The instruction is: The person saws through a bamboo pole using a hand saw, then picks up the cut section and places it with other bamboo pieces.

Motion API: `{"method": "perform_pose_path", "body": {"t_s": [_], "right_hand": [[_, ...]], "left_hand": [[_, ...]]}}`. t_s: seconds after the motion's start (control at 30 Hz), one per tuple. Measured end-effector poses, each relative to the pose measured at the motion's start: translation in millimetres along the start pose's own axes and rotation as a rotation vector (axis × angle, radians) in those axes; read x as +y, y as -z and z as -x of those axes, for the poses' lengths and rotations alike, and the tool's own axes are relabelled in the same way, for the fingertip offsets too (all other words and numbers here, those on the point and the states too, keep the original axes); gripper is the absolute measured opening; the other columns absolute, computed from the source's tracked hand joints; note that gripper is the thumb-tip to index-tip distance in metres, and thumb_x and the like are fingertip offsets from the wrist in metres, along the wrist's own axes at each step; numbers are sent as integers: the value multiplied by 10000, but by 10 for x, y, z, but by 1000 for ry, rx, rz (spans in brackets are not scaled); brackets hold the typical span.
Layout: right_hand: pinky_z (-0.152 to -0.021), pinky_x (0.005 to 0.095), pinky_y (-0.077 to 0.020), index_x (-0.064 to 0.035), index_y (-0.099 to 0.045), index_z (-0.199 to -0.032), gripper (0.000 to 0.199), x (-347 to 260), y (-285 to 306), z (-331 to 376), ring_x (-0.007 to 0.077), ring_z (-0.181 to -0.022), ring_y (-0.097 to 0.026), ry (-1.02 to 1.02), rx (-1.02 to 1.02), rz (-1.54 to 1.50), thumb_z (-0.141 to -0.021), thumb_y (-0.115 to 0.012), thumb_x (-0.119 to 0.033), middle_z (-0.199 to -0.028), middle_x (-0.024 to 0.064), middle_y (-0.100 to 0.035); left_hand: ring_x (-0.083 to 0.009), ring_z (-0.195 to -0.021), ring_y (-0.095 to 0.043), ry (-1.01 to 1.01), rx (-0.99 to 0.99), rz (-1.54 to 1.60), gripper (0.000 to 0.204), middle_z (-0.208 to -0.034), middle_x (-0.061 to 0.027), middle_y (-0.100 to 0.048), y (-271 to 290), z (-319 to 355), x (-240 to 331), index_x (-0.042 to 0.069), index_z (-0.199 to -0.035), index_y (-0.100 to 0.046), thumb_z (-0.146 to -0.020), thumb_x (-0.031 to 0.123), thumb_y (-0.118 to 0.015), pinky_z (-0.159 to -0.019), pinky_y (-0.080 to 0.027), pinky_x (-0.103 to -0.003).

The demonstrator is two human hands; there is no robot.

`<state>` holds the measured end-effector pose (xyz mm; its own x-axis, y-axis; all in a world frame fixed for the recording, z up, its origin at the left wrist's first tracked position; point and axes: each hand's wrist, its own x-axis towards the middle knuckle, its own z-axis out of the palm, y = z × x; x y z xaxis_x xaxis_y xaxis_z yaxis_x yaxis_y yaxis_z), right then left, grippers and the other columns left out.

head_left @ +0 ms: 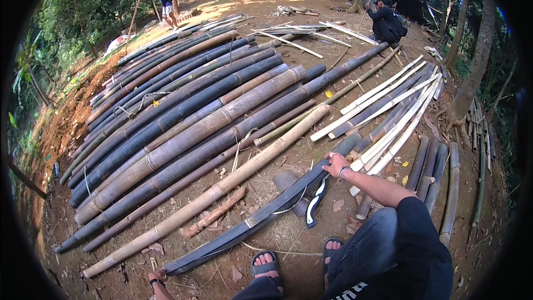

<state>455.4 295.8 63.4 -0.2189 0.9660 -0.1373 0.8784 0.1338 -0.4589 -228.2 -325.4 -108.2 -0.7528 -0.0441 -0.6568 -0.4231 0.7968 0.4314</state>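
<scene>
A long dark split bamboo piece (250, 223) slants across the ground in front of my feet, two dark lengths showing side by side. My left hand (157, 276) is closed around its near left end, low in the view. Farther up, my right hand (336, 165) grips the same split bamboo near its other end, thumb over the edge. Just below that hand lies a curved tool with a black and white handle (316, 203); its blade cannot be made out. Under the split bamboo, a short thick bamboo stub (287, 185) is partly covered.
Many bamboo poles (183, 128) lie in a wide row at left, a pale pole (222, 186) nearest. Pale split strips (377, 105) and short poles (433, 172) lie at right. One person (384, 21) crouches at the back; another (165, 5) stands far left. Trees (472, 72) border the right.
</scene>
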Motion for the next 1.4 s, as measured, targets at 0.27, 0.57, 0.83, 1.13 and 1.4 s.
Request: {"method": "perform_pose_path", "body": {"t_s": [0.27,0.57,0.83,1.13,1.4], "right_hand": [[-913,406,-487,-90,-616,-1158,460,25,35,17,302,-1059,-610,-8,-2,12,-769,-775,-277,-1047,135,-648],[-915,405,-486,-87,-620,-1156,457,23,20,4,305,-1060,-612,2,13,-3,-771,-772,-279,-1060,139,-647],[-897,412,-492,-71,-627,-1144,457,14,53,2,316,-1043,-622,-9,-1,6,-765,-775,-281,-1055,150,-652],[-795,392,-520,-108,-670,-1114,453,135,-46,-68,278,-904,-654,22,71,12,-724,-814,-288,-909,88,-653],[-875,415,-506,-81,-650,-1116,444,24,59,20,322,-1002,-641,-26,19,21,-745,-797,-276,-1009,146,-671]], "left_hand": [[-276,-885,-667,-12,24,32,281,-996,-128,-686,-69,218,118,-43,-1015,-657,-808,113,-764,-647,-628,-473],[-294,-937,-662,-16,-42,-9,289,-1035,-117,-688,-9,29,58,-23,-1048,-650,-823,128,-746,-670,-594,-504],[-306,-811,-697,8,14,-140,308,-1047,-45,-701,-71,-60,30,103,-1126,-662,-880,287,-680,-599,-462,-482],[-281,-765,-684,11,-46,-133,304,-1083,-1,-693,-33,-190,-16,144,-1148,-646,-901,320,-648,-546,-418,-439],[-276,-891,-676,5,-55,-128,291,-1107,-48,-677,-91,-66,51,80,-1121,-640,-897,265,-647,-602,-488,-470]]}}
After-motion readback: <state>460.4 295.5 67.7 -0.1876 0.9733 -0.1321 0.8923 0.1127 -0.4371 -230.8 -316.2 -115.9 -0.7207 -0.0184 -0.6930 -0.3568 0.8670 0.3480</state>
